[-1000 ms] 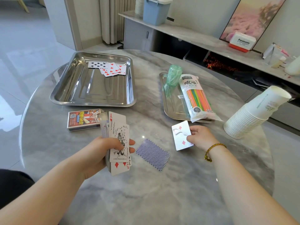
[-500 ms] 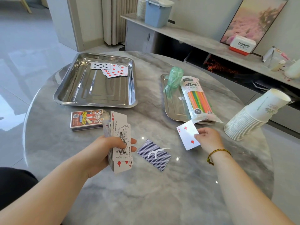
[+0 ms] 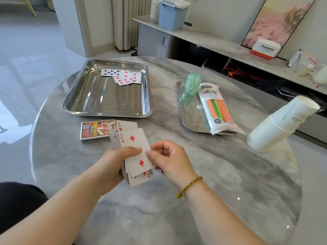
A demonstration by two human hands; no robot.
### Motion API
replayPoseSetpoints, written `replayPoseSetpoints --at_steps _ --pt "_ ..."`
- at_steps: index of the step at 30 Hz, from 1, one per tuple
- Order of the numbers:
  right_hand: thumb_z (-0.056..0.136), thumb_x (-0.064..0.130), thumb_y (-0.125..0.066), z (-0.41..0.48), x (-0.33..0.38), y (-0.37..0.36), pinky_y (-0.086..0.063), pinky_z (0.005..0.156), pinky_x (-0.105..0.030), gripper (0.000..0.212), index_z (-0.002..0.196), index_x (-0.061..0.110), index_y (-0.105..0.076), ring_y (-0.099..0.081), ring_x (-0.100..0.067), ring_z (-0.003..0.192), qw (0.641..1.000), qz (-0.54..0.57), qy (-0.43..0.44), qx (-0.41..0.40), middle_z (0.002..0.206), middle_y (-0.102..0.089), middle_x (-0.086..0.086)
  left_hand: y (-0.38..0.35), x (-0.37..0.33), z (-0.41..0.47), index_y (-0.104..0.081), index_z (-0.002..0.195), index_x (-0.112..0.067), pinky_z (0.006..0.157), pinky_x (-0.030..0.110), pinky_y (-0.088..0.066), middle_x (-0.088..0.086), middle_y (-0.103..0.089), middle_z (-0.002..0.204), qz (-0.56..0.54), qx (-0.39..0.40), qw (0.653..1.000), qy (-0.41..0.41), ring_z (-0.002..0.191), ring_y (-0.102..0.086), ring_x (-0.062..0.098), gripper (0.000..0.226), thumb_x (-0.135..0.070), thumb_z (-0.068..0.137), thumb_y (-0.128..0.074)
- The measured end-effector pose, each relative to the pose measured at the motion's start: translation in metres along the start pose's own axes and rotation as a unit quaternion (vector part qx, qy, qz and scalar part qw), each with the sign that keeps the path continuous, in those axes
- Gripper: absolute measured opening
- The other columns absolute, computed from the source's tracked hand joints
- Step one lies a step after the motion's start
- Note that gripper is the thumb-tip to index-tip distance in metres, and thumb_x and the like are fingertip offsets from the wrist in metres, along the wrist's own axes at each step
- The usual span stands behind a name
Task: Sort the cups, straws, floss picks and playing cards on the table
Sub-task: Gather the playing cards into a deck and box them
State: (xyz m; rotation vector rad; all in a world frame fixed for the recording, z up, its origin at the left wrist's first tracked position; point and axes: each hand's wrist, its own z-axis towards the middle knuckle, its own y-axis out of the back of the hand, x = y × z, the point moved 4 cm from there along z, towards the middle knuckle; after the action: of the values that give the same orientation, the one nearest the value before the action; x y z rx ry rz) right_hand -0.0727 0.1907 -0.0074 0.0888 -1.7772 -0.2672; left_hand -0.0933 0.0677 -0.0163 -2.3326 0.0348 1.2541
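Observation:
My left hand [image 3: 113, 167] grips a fanned stack of playing cards [image 3: 139, 179] over the near middle of the table. On top of the stack lies the two of diamonds [image 3: 136, 149], and my right hand [image 3: 169, 160] pinches its right edge. A blue-backed card lying on the table is almost wholly hidden under my right hand. Several face-up cards [image 3: 122, 76] lie in the far part of the left steel tray [image 3: 106, 112]. The right steel tray [image 3: 189, 117] holds a green floss pick bag [image 3: 190, 85] and a straw pack [image 3: 216, 108]. A tilted stack of paper cups [image 3: 281, 124] stands at the right.
The card box [image 3: 95, 130] lies on the marble table [image 3: 230, 174] just behind my left hand. Behind the table runs a low shelf [image 3: 221, 45] with a blue bin [image 3: 172, 14], a red-and-white box [image 3: 266, 48] and a leaning picture [image 3: 283, 20].
My right hand carried the two of diamonds from the right side of the table leftward onto the stack in my left hand, and it now covers the blue-backed card and the floss pick on it.

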Motion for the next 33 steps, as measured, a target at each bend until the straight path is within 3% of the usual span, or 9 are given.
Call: replayPoseSetpoints --at_steps 4,7,12,16,20,26,29,31,33 --pt "0.085 0.006 -0.058 0.015 -0.016 0.042 -0.039 0.067 -0.004 0.011 0.088 0.014 -0.066 -0.047 0.008 0.061 0.97 -0.225 0.062 -0.069 0.078 -0.049 0.016 0.004 -0.006 0.001 -0.051 0.109 -0.016 0.063 0.04 -0.052 0.004 -0.074 0.077 -0.047 -0.007 0.999 -0.016 0.067 -0.071 0.019 0.03 0.002 0.088 -0.039" --pt "0.085 0.008 -0.057 0.021 -0.043 0.067 -0.034 0.09 -0.015 0.024 0.107 0.011 -0.064 -0.047 -0.011 0.099 0.919 -0.394 0.023 -0.003 0.103 -0.05 0.001 0.007 -0.012 0.002 -0.046 0.116 -0.017 0.056 0.036 -0.057 0.004 -0.074 0.077 -0.064 -0.008 0.998 -0.025 0.067 -0.071 0.018 0.034 0.001 0.089 -0.036" --pt "0.086 0.018 -0.058 0.021 -0.05 0.073 -0.027 0.081 -0.015 0.017 0.1 0.01 -0.064 -0.042 -0.018 0.109 0.886 -0.463 0.024 0.015 0.089 -0.043 0.006 0.008 -0.013 0.003 -0.043 0.123 -0.017 0.056 0.037 -0.057 0.003 -0.074 0.077 -0.057 -0.015 0.998 -0.023 0.067 -0.071 0.017 0.039 0.001 0.088 -0.036" --pt "0.09 0.024 -0.049 0.026 -0.04 0.065 -0.03 0.087 -0.02 0.021 0.101 0.013 -0.063 -0.043 -0.017 0.113 0.821 -0.565 0.068 0.046 0.112 -0.057 -0.002 0.008 -0.012 0.004 -0.042 0.125 -0.016 0.058 0.038 -0.056 0.003 -0.074 0.077 -0.056 -0.023 0.998 -0.022 0.067 -0.071 0.017 0.041 0.001 0.088 -0.038" --pt "0.092 0.024 -0.044 0.035 -0.035 0.067 -0.033 0.089 -0.027 0.024 0.104 0.015 -0.062 -0.044 -0.019 0.114 0.781 -0.621 0.065 0.027 0.116 -0.058 -0.001 0.008 -0.013 0.005 -0.044 0.12 -0.017 0.057 0.039 -0.057 0.003 -0.074 0.076 -0.062 -0.022 0.998 -0.024 0.066 -0.071 0.017 0.037 0.001 0.089 -0.038" --pt "0.09 0.02 -0.049 0.046 -0.042 0.101 -0.038 0.091 -0.029 0.021 0.104 0.011 -0.061 -0.046 -0.026 0.114 0.844 -0.522 -0.065 -0.103 0.116 -0.059 -0.008 0.009 -0.015 0.006 -0.048 0.113 -0.017 0.053 0.033 -0.058 0.003 -0.074 0.075 -0.068 -0.018 0.997 -0.028 0.066 -0.071 0.017 0.033 0.001 0.089 -0.036" --pt "0.086 0.026 -0.058 0.039 -0.034 0.089 -0.036 0.094 -0.029 0.027 0.109 0.011 -0.057 -0.046 -0.024 0.115 0.88 -0.456 -0.04 -0.129 0.119 -0.053 -0.008 0.008 -0.017 0.006 -0.052 0.101 -0.018 0.056 0.037 -0.057 0.002 -0.073 0.073 -0.074 -0.021 0.997 -0.032 0.064 -0.071 0.016 0.028 0.001 0.089 -0.036" --pt "0.081 0.033 -0.064 0.03 -0.03 0.069 -0.037 0.096 -0.028 0.038 0.112 0.012 -0.056 -0.047 -0.022 0.116 0.893 -0.44 -0.034 -0.084 0.121 -0.052 -0.007 0.009 -0.018 0.006 -0.051 0.105 -0.017 0.062 0.039 -0.05 0.002 -0.073 0.073 -0.076 -0.027 0.996 -0.037 0.064 -0.071 0.016 0.028 0.001 0.089 -0.036" --pt "0.078 0.039 -0.067 0.023 -0.034 0.048 -0.035 0.1 -0.028 0.054 0.122 0.014 -0.049 -0.044 -0.021 0.122 0.871 -0.486 -0.07 -0.002 0.13 -0.047 -0.005 0.009 -0.018 0.007 -0.048 0.113 -0.016 0.066 0.039 -0.047 0.002 -0.074 0.075 -0.083 -0.031 0.995 -0.041 0.065 -0.071 0.016 0.032 0.002 0.088 -0.037"
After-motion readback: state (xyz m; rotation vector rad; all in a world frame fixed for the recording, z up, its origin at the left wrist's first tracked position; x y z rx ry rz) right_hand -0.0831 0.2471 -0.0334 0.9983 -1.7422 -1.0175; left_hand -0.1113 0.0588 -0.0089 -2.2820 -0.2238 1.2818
